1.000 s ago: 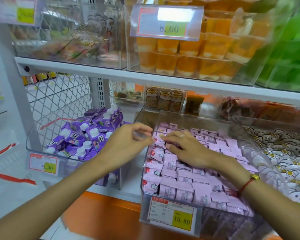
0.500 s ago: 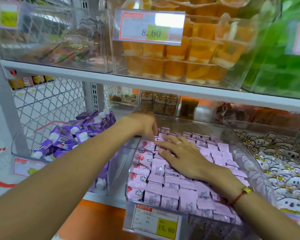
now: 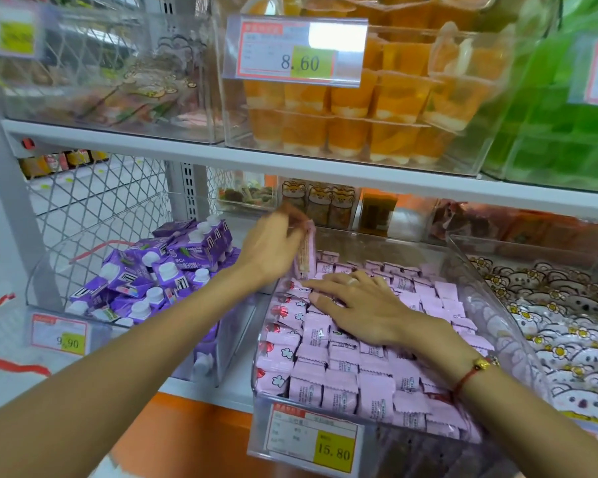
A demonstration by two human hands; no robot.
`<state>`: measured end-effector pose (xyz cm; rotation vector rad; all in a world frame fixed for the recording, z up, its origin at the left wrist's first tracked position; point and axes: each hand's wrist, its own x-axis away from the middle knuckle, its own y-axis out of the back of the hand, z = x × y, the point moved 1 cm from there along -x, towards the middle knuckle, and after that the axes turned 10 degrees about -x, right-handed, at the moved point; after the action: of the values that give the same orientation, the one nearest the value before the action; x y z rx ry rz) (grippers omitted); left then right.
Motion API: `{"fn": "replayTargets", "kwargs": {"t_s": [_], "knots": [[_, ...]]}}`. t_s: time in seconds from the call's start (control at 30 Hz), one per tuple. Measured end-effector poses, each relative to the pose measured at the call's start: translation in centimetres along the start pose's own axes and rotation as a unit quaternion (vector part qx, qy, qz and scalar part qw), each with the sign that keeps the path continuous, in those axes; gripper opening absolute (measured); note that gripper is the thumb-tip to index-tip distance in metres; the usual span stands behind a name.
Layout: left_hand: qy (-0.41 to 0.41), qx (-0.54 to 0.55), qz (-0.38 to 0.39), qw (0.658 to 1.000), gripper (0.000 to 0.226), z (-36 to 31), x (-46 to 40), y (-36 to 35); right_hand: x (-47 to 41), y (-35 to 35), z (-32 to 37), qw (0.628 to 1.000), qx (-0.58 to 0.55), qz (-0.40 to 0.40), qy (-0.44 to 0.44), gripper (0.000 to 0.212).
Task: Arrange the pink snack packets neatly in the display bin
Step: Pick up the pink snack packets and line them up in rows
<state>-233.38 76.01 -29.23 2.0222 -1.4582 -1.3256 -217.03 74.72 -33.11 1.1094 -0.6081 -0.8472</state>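
2 hands were seen over the clear display bin (image 3: 491, 291). The left hand (image 3: 273, 248) was raised above the bin's rear left corner, and 1 pink packet (image 3: 306, 253) was pinched upright in its fingers, its printed side turned outward. The right hand (image 3: 363, 310) was laid flat, fingers spread and straight, on the pink snack packets (image 3: 339, 388) in the left half of the bin; a ring was worn on 1 finger and a red cord bracelet (image 3: 472, 372) with a gold bead on the wrist.

The bin was filled with the pink packets in rough rows; their number could not be counted. Along the left wall the packets were turned face-out, a red and white picture being shown. A price tag (image 3: 313, 439) reading 15.80 was fixed to the bin's front.

To the left, purple drink cartons (image 3: 152, 270) with white caps were heaped in a wire-backed clear bin, tagged 9.90 (image 3: 61, 336). To the right, white cartoon-faced packets (image 3: 563, 326) were held in another clear bin. On the shelf above, orange jelly cups (image 3: 394, 108) were stacked in a clear box tagged 8.60 (image 3: 296, 51), and green packs (image 3: 563, 125) were seen beside it. The smaller print on the tags could not be read.
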Motion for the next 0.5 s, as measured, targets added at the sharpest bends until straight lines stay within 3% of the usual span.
{"fn": "replayTargets", "kwargs": {"t_s": [0.13,0.23,0.33,0.4,0.43,0.5], "knots": [[0.018,0.155,-0.133,0.979,0.006,-0.5,1.7,1.6,0.1,0.2,0.1,1.0,-0.023,-0.01,0.003,0.044],[0.095,0.287,-0.225,0.926,0.01,-0.3,3.0,3.0,0.6,0.9,0.6,0.987,-0.141,-0.077,0.03,0.038],[0.19,0.405,-0.232,0.864,0.018,-0.2,4.1,4.0,1.4,2.2,1.3,0.935,-0.296,-0.193,0.02,0.042],[0.233,0.452,-0.205,0.836,0.023,-0.2,4.9,4.3,2.1,2.9,1.9,0.891,-0.383,-0.242,0.031,0.065],[0.249,0.468,-0.188,0.827,0.023,-0.2,5.4,4.3,2.5,3.0,2.6,0.884,-0.398,-0.24,0.048,0.076],[0.266,0.491,-0.156,0.814,0.022,-0.6,6.2,4.4,3.0,2.5,4.1,0.911,-0.335,-0.222,0.092,0.077]]}}
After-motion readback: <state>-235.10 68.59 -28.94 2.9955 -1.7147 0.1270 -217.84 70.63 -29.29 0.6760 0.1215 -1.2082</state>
